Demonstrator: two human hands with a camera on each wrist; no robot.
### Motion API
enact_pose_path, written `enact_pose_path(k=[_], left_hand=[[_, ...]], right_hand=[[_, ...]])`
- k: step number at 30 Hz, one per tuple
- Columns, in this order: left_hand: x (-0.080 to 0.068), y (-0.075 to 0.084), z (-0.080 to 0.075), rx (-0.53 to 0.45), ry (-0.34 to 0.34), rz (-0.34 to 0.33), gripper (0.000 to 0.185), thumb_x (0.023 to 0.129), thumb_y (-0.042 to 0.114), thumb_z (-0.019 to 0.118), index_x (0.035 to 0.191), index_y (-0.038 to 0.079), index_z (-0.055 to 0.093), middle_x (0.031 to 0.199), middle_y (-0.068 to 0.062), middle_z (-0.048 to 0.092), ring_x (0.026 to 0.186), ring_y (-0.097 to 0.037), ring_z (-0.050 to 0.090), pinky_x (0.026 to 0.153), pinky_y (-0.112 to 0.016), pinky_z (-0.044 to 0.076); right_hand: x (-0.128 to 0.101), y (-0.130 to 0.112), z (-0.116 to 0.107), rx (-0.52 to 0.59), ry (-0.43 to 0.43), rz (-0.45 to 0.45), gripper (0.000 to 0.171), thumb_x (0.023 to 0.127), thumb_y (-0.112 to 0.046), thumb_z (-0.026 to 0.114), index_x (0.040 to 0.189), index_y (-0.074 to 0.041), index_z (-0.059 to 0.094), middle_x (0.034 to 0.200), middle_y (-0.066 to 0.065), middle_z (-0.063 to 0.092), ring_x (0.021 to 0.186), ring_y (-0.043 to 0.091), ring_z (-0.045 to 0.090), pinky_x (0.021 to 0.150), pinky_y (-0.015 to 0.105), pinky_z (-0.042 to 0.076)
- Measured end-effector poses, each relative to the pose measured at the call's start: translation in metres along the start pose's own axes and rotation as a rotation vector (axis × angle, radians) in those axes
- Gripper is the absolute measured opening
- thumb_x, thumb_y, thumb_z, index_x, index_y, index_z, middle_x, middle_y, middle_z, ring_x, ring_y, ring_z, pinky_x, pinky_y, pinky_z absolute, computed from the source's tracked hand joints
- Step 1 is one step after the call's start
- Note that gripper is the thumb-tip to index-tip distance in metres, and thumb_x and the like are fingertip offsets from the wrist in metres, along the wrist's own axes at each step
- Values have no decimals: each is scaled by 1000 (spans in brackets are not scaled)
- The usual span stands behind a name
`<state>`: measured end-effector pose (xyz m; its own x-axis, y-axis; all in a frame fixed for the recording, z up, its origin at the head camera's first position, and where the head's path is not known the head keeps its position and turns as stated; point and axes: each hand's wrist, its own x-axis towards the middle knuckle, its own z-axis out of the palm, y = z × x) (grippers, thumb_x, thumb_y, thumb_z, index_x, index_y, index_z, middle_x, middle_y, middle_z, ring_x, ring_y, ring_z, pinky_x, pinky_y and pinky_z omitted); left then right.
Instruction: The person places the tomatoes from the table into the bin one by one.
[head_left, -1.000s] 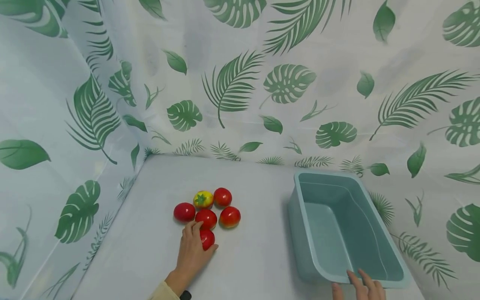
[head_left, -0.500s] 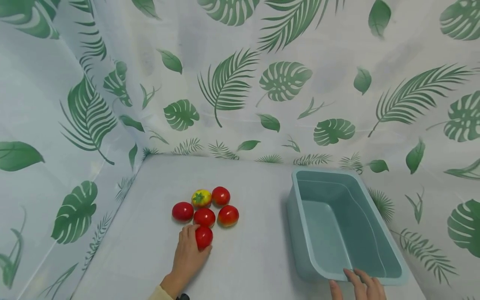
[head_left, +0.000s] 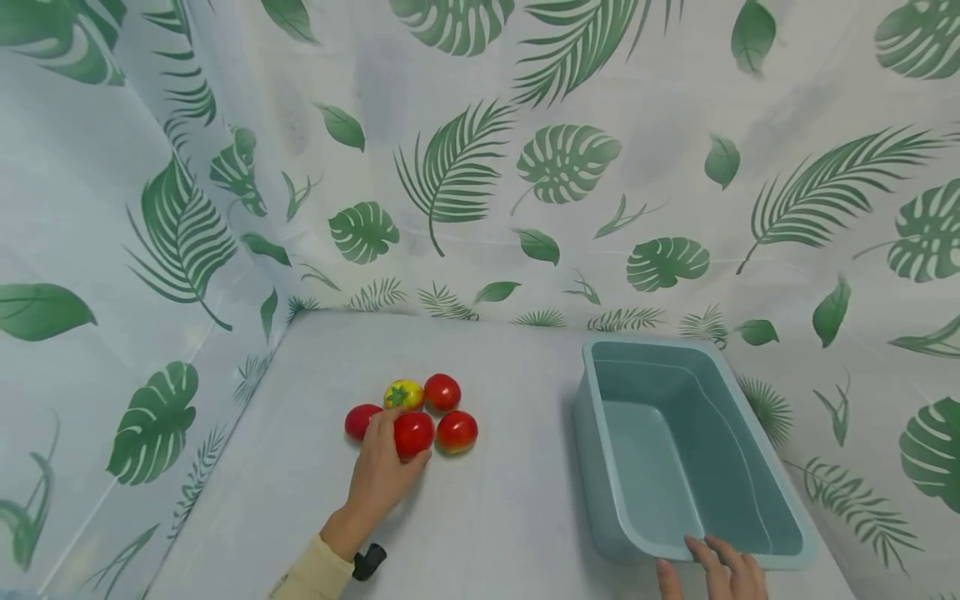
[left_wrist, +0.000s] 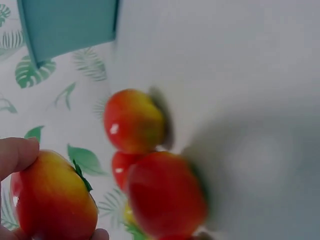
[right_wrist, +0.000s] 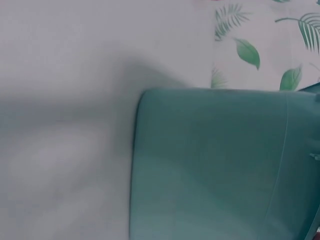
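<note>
The left hand (head_left: 382, 475) was curled round a red tomato (head_left: 412, 434) — fingers over the top and thumb at its near side, so it was properly gripped, not just touched. In the left wrist view the same tomato (left_wrist: 54, 200) showed as red fading to yellow-orange, with a fingertip (left_wrist: 17, 152) on one side and a bit of green stem visible. Whether it sat on the table or was lifted slightly, I couldn't tell.

It was right in the middle of the little cluster on the white table (head_left: 487, 517): a yellow tomato with a green top (head_left: 405, 392) just behind it, a red one (head_left: 442, 392) beside that, a red-orange one (head_left: 457, 432) just to its right, and another red one (head_left: 360, 421) partly hidden behind the fingers on the left.

The right hand (head_left: 712, 571) was down at the near corner of the teal plastic bin (head_left: 600, 467), fingers resting over its rim — they looked fairly straight, lying on the edge rather than clamped round it. The bin stood well apart from the tomatoes, over on the right, and the right wrist view showed only its outer wall (right_wrist: 220, 165). The leaf-print curtain (head_left: 465, 167) hung behind it all.
</note>
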<state>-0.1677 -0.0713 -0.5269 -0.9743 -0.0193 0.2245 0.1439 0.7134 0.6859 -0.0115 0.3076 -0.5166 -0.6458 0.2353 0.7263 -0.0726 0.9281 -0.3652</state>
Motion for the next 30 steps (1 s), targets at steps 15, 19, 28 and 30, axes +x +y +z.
enact_pose_path(k=[15,19,28,30], left_hand=[[57,72,2,-77,-107,101,75,78,26,82,140,17,41,134,-4,46,121,-24,48,87,-47,54],[59,85,11,-72,-135,194,73,80,29,80,142,17,44,135,-6,46,121,-25,50,89,-44,54],[59,124,25,-108,-218,239,80,79,30,81,146,20,40,134,-5,46,120,-22,50,87,-40,55],[59,133,30,-123,-247,252,82,80,30,80,148,20,36,136,-4,46,121,-20,49,88,-38,55]], right_hand=[[-6,-9,13,121,36,2,46,80,-32,74,94,11,67,97,35,57,84,51,48,66,58,34],[-3,-6,25,186,147,-97,66,89,-55,60,88,10,67,89,33,58,76,47,48,66,51,31],[-2,-16,44,240,226,-131,67,89,-59,59,82,7,68,85,29,58,70,40,44,67,43,28],[-4,-20,45,242,221,-117,67,90,-59,58,83,7,68,85,29,58,71,40,45,69,47,29]])
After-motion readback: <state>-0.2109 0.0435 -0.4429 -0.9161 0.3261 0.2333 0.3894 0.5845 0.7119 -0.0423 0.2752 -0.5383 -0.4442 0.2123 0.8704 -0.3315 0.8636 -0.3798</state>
